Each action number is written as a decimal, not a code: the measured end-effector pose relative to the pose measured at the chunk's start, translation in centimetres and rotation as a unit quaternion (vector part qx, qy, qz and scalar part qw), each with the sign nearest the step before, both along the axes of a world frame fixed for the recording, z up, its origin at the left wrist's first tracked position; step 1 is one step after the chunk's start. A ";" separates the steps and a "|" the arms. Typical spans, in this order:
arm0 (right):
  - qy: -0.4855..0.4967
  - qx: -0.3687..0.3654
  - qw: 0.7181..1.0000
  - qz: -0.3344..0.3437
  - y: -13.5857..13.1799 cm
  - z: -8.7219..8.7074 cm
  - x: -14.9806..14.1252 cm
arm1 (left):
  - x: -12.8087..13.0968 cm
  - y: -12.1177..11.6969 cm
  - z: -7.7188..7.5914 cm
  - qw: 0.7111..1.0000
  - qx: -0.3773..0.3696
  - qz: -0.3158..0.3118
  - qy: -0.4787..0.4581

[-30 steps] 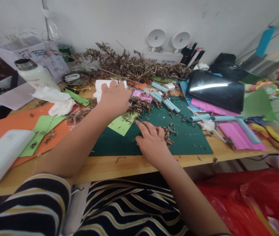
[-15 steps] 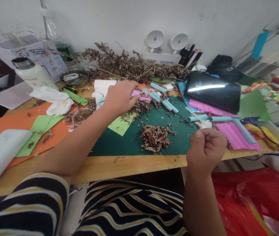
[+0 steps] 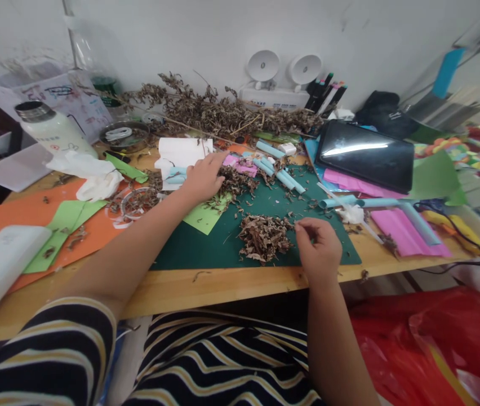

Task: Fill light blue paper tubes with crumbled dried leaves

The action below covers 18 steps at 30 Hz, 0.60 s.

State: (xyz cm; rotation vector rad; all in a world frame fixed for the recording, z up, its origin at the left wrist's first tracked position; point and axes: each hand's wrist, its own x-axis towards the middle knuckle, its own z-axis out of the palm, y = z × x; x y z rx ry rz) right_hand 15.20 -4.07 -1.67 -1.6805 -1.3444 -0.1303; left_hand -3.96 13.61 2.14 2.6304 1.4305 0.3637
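Note:
A small heap of dried brown leaves (image 3: 264,239) lies on the green cutting mat (image 3: 328,245). Beside its right edge is my right hand (image 3: 320,248), thumb and fingertips pressed together in a pinch; what they hold, if anything, is too small to name. My left hand (image 3: 203,179) reaches forward with fingers stretched over a second patch of crumbled leaves (image 3: 235,185), its fingertips partly lost against them. A light green paper (image 3: 203,220) sticks out under that patch. Rolled blue paper tubes (image 3: 284,179) lie to the right of it.
Dried leafy stalks (image 3: 223,110) lie along the wall. A black tablet (image 3: 364,155) rests at right above pink paper (image 3: 404,231). At left stand a cream bottle (image 3: 56,129), crumpled tissue (image 3: 96,180) and a white power bank (image 3: 9,256). A red plastic bag (image 3: 426,344) is below the table edge.
My right hand has moved left from beside the white tissue to the leaf heap, still pinched. My left hand has shifted slightly back and down, over the crumbled leaves.

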 end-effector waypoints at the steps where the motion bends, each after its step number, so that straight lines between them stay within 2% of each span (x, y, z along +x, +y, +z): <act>1: -0.029 -0.004 1.000 0.006 0.2 0.0 0.1 | 0.0 0.1 0.0 1.000 -0.006 0.003 0.003; 5: -0.103 -0.007 0.995 -0.012 0.6 -0.2 0.1 | 0.1 0.4 -0.3 1.000 0.010 0.003 0.005; 12: -0.072 0.033 0.996 -0.033 0.1 -0.5 0.0 | -0.2 0.6 -0.3 0.997 0.064 -0.007 -0.033; 18: -0.077 0.053 0.995 -0.029 0.0 -0.3 -0.1 | 0.0 0.8 -0.5 0.999 0.052 0.002 -0.006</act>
